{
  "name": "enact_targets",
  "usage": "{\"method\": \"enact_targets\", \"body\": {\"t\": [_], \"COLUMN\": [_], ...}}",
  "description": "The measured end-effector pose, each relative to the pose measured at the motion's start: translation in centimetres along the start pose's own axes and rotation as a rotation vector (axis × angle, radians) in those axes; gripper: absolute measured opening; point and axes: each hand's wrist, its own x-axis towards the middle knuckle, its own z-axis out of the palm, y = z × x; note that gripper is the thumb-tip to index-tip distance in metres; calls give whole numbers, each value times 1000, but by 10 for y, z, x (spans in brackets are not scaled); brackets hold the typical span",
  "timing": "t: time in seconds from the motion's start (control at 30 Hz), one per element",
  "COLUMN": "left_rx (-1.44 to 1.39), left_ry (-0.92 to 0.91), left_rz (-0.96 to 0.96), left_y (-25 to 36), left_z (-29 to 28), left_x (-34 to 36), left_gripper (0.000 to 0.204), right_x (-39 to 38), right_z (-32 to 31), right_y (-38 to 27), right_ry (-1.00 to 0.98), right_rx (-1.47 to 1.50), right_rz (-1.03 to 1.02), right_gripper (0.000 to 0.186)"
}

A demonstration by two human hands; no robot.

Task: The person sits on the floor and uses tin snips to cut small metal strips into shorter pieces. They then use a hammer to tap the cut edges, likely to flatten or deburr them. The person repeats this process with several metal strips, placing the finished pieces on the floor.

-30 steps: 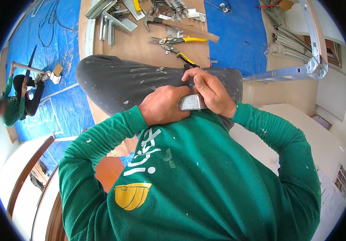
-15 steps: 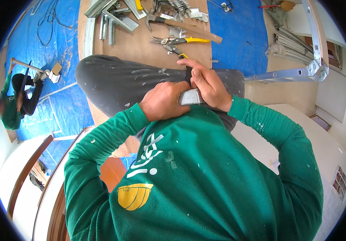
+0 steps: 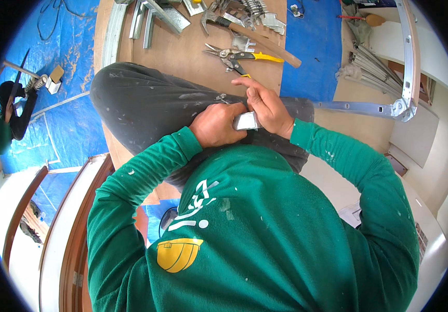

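Observation:
My left hand (image 3: 218, 125) is closed around a short silvery metal piece (image 3: 246, 121) above my lap; its blunt, flat end shows and the rest is hidden by my fingers. My right hand (image 3: 271, 110) lies alongside the other side of this piece, fingers stretched out and thumb up, palm touching or very near it. Beyond my hands, yellow-and-black tin snips (image 3: 242, 55) lie on a brown board (image 3: 182, 67). A claw hammer (image 3: 265, 40) with a wooden handle rests farther off.
Metal channel offcuts (image 3: 164, 15) and small metal brackets (image 3: 255, 10) lie at the board's far side. Blue sheeting (image 3: 310, 57) covers the floor. A folding metal ladder (image 3: 359, 107) stands at the right. Another person (image 3: 11, 112) sits at the far left.
My view has shifted slightly, so the tools sit lower and farther right in the picture. Both hands keep nearly the same pose around the metal piece.

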Motion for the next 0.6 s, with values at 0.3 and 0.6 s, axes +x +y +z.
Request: {"method": "enact_targets", "body": {"t": [0.3,0.6], "left_rx": [-113,-141], "left_ry": [72,112], "left_rz": [61,92], "left_y": [-4,-7], "left_z": [-5,-8], "left_x": [-6,-10], "left_gripper": [37,40], "right_x": [3,9], "right_z": [-2,6], "right_y": [-37,-51], "right_ry": [-48,-6], "right_rx": [167,202], "right_rz": [216,252], "right_gripper": [45,48]}}
